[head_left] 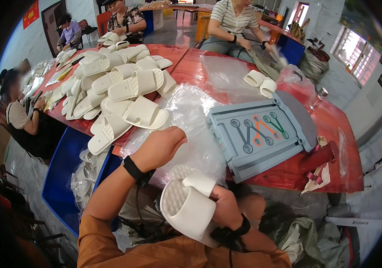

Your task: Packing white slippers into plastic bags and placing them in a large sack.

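Note:
In my right hand point(226, 209) is a pair of cream slippers point(190, 210), held above my lap at the table's near edge. Their footbeds have a bumpy texture, and one slipper partly covers the other. My left hand point(163, 147) is over a spread of clear plastic bags point(188, 111), its fingers curled and pinched together. Whatever they hold is hidden, though the bag film lies right beside the fingertips. Just left of that hand rises a large heap of cream slippers point(137, 85).
A grey folding stool point(226, 134) with coloured patterns lies on the red table point(333, 120). Beyond it are two slippers point(261, 81) and a pink plastic bag point(294, 82). A blue bin point(59, 192) with wrapped items stands lower left. Several people sit around the table.

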Demonstrator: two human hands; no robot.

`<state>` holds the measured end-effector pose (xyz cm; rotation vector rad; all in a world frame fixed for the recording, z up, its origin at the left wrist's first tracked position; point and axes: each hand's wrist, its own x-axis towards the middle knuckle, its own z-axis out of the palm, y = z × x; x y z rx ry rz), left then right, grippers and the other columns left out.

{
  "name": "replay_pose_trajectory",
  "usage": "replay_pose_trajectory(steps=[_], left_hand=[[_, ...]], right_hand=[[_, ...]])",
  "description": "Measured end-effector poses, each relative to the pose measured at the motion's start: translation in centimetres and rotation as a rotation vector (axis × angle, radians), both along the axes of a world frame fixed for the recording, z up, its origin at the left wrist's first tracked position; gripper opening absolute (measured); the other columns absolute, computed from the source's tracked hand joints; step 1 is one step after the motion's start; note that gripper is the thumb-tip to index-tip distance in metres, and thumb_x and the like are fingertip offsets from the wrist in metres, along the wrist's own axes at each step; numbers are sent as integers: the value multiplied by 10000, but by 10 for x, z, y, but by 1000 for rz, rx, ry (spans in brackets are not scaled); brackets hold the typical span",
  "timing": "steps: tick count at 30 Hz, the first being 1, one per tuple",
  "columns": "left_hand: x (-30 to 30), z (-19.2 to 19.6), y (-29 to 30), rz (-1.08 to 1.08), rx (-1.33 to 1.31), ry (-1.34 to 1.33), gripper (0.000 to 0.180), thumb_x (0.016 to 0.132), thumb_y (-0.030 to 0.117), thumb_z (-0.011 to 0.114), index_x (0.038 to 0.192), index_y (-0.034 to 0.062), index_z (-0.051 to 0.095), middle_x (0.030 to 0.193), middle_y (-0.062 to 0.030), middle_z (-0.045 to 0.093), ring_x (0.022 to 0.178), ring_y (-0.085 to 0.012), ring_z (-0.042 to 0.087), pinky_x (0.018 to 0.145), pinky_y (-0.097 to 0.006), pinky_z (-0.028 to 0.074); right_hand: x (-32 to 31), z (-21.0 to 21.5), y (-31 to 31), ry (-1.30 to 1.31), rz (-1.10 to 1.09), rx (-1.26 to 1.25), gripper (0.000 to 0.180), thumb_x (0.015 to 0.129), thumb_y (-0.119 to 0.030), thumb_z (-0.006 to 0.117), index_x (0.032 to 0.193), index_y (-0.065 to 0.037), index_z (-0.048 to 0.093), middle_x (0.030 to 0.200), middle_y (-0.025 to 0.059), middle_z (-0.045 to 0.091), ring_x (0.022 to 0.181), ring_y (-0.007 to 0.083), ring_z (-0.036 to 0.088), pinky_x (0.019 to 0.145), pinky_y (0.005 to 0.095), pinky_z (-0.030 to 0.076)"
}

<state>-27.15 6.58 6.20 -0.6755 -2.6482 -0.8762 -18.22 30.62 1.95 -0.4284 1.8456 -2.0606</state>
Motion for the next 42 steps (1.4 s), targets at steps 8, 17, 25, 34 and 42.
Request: replay_pose_trajectory(steps=[8,17,25,34,42], left_hand=[[6,31,-6,-164,-224,-7,120,900,141,621,884,22,626,850,-155,613,806,-360,608,692,-419,489],[-17,-8,-50,45,23,-420,446,884,403,689,1021,-20,660,1059,-152,642,989,-323,603,908,-382,473],[-2,-67,-59,427,-247,-146,586,726,246,801,1211,4,576,1298,-182,535,1204,-389,494,1021,-445,423],[-8,-45,-54,494,-358,-132,371,813,52,670,1177,56,594,1202,-154,578,1094,-367,565,907,-448,481],[-28,3,59,-240,85,-460,386,931,239,643,1229,1,584,1139,-198,627,1027,-348,628,879,-409,513]], right_hand=[[-10,-7,13,-128,185,-58,349,892,-107,717,1207,22,641,1127,62,688,968,96,633,848,267,513],[-23,-92,123,-398,184,-194,322,889,-148,725,1181,-27,665,990,14,697,880,75,633,737,256,527],[-3,-139,165,-373,-14,-299,292,890,-118,697,1161,-14,662,949,34,693,825,119,650,711,265,531],[-4,-126,158,-388,-80,-298,289,877,-111,697,1148,-13,666,971,56,693,857,152,650,726,279,527],[1,-102,171,-362,-183,-313,287,866,-106,697,1136,-12,669,990,75,694,885,182,650,739,291,523]])
